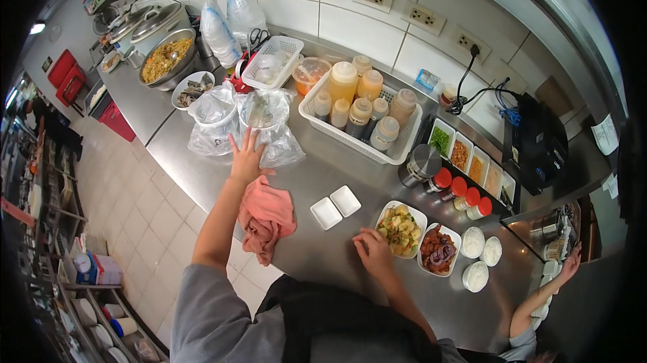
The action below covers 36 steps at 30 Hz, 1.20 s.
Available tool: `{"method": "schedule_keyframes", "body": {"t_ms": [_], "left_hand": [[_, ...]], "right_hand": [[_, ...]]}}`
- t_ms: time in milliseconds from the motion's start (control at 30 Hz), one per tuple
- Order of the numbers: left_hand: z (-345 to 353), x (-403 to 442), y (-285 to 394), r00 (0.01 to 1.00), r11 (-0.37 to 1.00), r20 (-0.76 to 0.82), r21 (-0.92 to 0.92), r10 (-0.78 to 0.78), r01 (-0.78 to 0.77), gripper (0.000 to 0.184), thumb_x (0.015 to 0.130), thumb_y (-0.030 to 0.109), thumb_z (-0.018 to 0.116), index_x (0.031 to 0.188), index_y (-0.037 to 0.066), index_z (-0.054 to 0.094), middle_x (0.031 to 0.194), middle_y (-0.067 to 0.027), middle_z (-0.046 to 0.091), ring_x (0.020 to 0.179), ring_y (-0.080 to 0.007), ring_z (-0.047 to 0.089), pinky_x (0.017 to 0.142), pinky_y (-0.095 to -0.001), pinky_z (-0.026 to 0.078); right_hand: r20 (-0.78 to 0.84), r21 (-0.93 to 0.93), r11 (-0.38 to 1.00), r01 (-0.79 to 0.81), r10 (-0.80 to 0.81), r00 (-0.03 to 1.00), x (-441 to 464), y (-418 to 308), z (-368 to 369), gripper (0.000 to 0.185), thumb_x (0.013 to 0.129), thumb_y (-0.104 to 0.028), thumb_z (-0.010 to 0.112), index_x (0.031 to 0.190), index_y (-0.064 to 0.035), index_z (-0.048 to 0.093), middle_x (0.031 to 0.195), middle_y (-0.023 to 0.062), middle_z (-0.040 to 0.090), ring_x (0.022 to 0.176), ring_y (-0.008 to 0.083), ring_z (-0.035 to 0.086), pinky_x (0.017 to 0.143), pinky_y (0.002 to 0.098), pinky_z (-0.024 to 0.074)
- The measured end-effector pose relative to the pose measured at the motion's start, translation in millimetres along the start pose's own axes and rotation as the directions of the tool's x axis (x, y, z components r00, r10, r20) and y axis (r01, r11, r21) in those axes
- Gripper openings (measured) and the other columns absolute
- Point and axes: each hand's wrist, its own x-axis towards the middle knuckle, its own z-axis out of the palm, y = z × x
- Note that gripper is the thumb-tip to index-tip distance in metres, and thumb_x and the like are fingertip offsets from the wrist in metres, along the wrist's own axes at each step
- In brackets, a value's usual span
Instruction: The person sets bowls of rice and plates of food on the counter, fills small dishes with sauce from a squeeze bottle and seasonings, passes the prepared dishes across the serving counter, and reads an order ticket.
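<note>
Reaching to the bagged tub (pixel 265 108)
It's just past your left hand (pixel 248 159), fingers wide; your right hand (pixel 374 252), half open, is farther.

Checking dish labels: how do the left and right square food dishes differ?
The left dish holds yellowish chunks with green bits; the right dish holds dark red pieces with purple rings. The left dish is nearer the right hand than the right dish. Both are white and squarish.
</note>
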Motion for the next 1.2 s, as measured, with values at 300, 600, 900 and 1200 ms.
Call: {"method": "schedule_keyframes", "body": {"t_ms": [300, 600, 900, 1200], "left_hand": [[-29.5, 105.9, -42.6, 0.930, 0.898, -0.218, -0.395, -0.295, 0.192, 0.025, 0.091, 0.015, 0.058, 0.113, 0.007, 0.048, 0.088, -0.0166, 0.068, 0.090, -0.0388, 0.065, 0.093, -0.0548, 0.043], [-62.6, 148.6, -50.9, 0.988, 0.863, -0.118, -0.505, -0.099, 0.026, 0.026, 0.082, 0.005, 0.057, 0.107, 0.006, 0.052, 0.094, -0.0212, 0.066, 0.099, -0.0398, 0.062, 0.080, -0.0499, 0.046], [-71.5, 126.8, -50.0, 0.939, 0.966, 0.343, -0.249, 0.023, 0.068, 0.030, 0.076, 0.018, 0.064, 0.105, 0.013, 0.068, 0.105, -0.0172, 0.068, 0.104, -0.0361, 0.063, 0.084, -0.0478, 0.050], [66.2, 24.8, -80.6, 0.774, 0.953, 0.569, 0.063, -0.277, 0.295, 0.068, 0.079, 0.033, 0.069, 0.142, 0.018, 0.047, 0.148, -0.0070, 0.047, 0.134, -0.0340, 0.046, 0.108, -0.0713, 0.025]], "right_hand": [[-0.053, -0.020, 0.999, 0.030, -0.031, 0.998, 3.7, -5.5, 0.1, 0.009, 0.088, -0.013, 0.066, 0.093, -0.0058, 0.067, 0.114, 0.0151, 0.064, 0.103, 0.0357, 0.061, 0.089, 0.0441, 0.0491], [-0.082, -0.023, 0.999, 0.029, -0.030, 0.996, -6.3, -0.3, 0.1, 0.009, 0.087, -0.013, 0.068, 0.094, -0.0080, 0.069, 0.115, 0.0129, 0.064, 0.100, 0.0332, 0.062, 0.087, 0.0404, 0.0491], [-0.063, 0.001, 1.000, 0.011, -0.011, 0.998, -7.8, 2.1, -5.5, 0.010, 0.088, -0.013, 0.067, 0.096, -0.0072, 0.069, 0.116, 0.0146, 0.064, 0.104, 0.0339, 0.062, 0.090, 0.0404, 0.0490], [-0.080, 0.064, 0.998, -0.021, 0.026, 0.996, 5.5, 15.6, -36.6, 0.012, 0.091, -0.017, 0.063, 0.097, -0.0068, 0.067, 0.113, 0.0162, 0.065, 0.105, 0.0374, 0.060, 0.092, 0.0429, 0.0483]]}}
